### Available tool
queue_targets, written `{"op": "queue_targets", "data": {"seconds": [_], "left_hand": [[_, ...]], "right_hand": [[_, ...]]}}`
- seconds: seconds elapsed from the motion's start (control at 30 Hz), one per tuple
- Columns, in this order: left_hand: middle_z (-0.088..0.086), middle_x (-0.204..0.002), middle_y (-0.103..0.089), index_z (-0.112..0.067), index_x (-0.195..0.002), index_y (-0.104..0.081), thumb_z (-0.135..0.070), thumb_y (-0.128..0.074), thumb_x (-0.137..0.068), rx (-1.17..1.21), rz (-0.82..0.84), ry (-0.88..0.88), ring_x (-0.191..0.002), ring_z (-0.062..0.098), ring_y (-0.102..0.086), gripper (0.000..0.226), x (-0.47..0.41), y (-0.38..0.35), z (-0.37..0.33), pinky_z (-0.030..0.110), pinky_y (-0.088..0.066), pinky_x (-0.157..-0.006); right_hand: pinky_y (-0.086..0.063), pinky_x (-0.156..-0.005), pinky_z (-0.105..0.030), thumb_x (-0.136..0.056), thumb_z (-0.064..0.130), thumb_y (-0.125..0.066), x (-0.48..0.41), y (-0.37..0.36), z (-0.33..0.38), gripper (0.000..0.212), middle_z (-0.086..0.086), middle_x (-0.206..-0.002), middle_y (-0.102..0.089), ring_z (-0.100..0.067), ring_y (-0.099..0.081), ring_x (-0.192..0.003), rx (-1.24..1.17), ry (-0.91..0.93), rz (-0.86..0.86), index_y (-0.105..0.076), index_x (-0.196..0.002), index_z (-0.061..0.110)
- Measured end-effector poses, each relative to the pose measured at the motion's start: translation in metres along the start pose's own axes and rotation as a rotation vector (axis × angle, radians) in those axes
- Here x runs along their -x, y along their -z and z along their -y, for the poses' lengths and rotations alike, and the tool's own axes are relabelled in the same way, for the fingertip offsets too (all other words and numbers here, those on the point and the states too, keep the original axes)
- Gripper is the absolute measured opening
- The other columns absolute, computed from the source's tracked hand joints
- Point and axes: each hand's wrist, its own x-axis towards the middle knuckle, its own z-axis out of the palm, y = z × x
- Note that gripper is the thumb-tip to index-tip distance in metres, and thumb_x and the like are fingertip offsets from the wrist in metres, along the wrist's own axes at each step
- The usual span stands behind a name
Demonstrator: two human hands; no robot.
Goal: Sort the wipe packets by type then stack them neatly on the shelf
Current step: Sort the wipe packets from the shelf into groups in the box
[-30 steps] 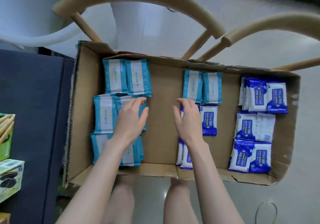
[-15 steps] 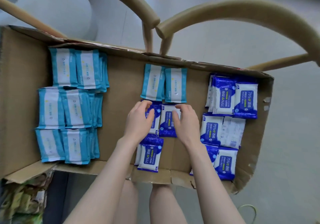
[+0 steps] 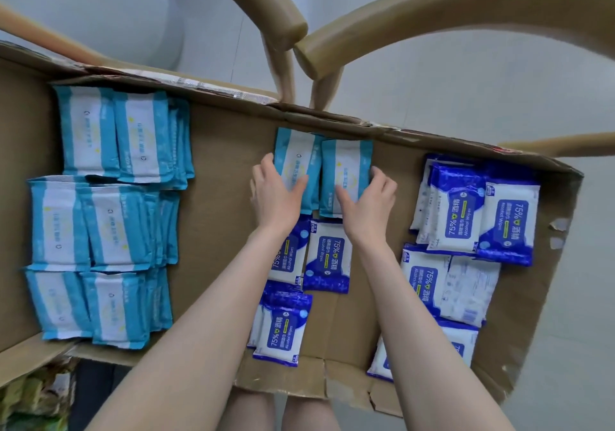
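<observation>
Cardboard box [image 3: 216, 231] flooring is seen from above. Against its far wall, mid-length, two light-blue packets [image 3: 349, 161] are set side by side, long axes near-to-far. Their outer edges are pinched between thumb and fingers of the left hand [image 3: 276, 197] and right hand [image 3: 367, 206].

Cardboard box [image 3: 216, 231] runs off left edge; forearms [image 3: 206, 314] partly cover dark-blue packets [image 3: 289, 257].
</observation>
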Motion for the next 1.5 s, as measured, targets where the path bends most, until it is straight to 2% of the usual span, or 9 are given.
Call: {"op": "queue_targets", "data": {"seconds": [0.13,0.27,0.4,0.53,0.73,0.87,1.13,1.3,1.5], "left_hand": [[0.005,-0.124,-0.051,-0.012,-0.122,-0.048,-0.030,-0.076,-0.077,0.129,0.019,0.121,-0.110,0.019,-0.052,0.056,-0.013,0.001,0.002,0.038,-0.047,-0.093],[0.003,-0.113,-0.064,-0.019,-0.101,-0.056,-0.025,-0.075,-0.079,0.291,0.134,0.109,-0.094,0.013,-0.063,0.030,-0.012,0.015,0.000,0.023,-0.052,-0.070],[-0.005,-0.111,-0.058,-0.022,-0.107,-0.045,-0.021,-0.065,-0.088,0.420,0.086,0.064,-0.097,0.009,-0.059,0.028,0.015,0.036,-0.002,0.013,-0.048,-0.062],[-0.004,-0.104,-0.064,-0.013,-0.114,-0.050,-0.011,-0.066,-0.087,0.619,-0.012,0.078,-0.096,0.009,-0.065,0.031,0.044,0.074,0.010,0.014,-0.051,-0.067],[-0.008,-0.113,-0.061,-0.013,-0.130,-0.045,-0.013,-0.057,-0.093,0.699,-0.081,0.031,-0.088,-0.014,-0.060,0.039,0.058,0.128,0.051,0.004,-0.046,-0.070],[-0.011,-0.114,-0.058,-0.019,-0.130,-0.038,-0.018,-0.052,-0.096,0.711,-0.091,0.065,-0.096,-0.004,-0.057,0.036,0.048,0.160,0.079,0.010,-0.046,-0.078],[-0.020,-0.102,-0.053,-0.021,-0.120,-0.031,-0.019,-0.052,-0.097,0.542,0.004,0.013,-0.089,-0.004,-0.054,0.031,-0.011,0.231,0.125,-0.001,-0.039,-0.064],[-0.006,-0.115,-0.054,-0.011,-0.131,-0.040,-0.018,-0.057,-0.093,0.396,0.000,-0.080,-0.102,0.008,-0.053,0.042,-0.061,0.263,0.134,0.008,-0.038,-0.075],[-0.001,-0.115,-0.059,-0.011,-0.130,-0.046,-0.017,-0.062,-0.090,0.296,-0.041,-0.120,-0.104,0.013,-0.056,0.044,-0.111,0.275,0.140,0.021,-0.042,-0.086]], "right_hand": [[-0.039,-0.102,-0.038,-0.082,0.034,-0.071,-0.015,-0.003,-0.002,0.068,-0.009,-0.131,-0.044,-0.025,-0.044,-0.121,-0.071,-0.085,0.043,-0.038,-0.135,0.008],[-0.047,-0.086,-0.032,-0.083,0.030,-0.070,-0.015,0.008,0.003,0.038,-0.002,-0.109,-0.048,-0.019,-0.052,-0.103,-0.171,-0.035,0.110,-0.051,-0.112,0.014],[-0.049,-0.069,-0.013,-0.088,0.021,-0.066,0.008,0.021,0.017,0.028,0.003,-0.105,-0.056,-0.006,-0.058,-0.091,-0.380,0.019,0.180,-0.045,-0.107,0.020],[-0.055,-0.079,-0.029,-0.087,0.015,-0.068,0.045,0.021,0.036,0.026,0.000,-0.106,-0.065,-0.014,-0.065,-0.095,-0.602,-0.004,0.225,-0.050,-0.105,0.023],[-0.056,-0.081,-0.029,-0.092,0.013,-0.060,0.094,-0.005,0.071,0.029,0.001,-0.112,-0.064,-0.013,-0.066,-0.098,-0.758,0.002,0.368,-0.046,-0.115,0.023],[-0.053,-0.075,-0.017,-0.096,0.017,-0.053,0.118,-0.037,0.101,0.020,0.008,-0.108,-0.063,0.001,-0.066,-0.090,-0.763,-0.003,0.413,-0.044,-0.112,0.027],[-0.052,-0.093,-0.039,-0.094,0.017,-0.057,0.136,-0.109,0.168,0.025,0.000,-0.115,-0.061,-0.016,-0.062,-0.106,-0.663,-0.031,0.312,-0.043,-0.114,0.020],[-0.049,-0.094,-0.049,-0.082,0.031,-0.064,0.125,-0.152,0.209,0.040,-0.006,-0.118,-0.059,-0.020,-0.060,-0.107,-0.595,-0.006,0.253,-0.045,-0.115,0.018],[-0.036,-0.095,-0.026,-0.091,0.021,-0.061,0.093,-0.181,0.241,0.045,-0.006,-0.128,-0.044,-0.015,-0.046,-0.113,-0.337,0.091,0.159,-0.041,-0.130,0.011]]}}
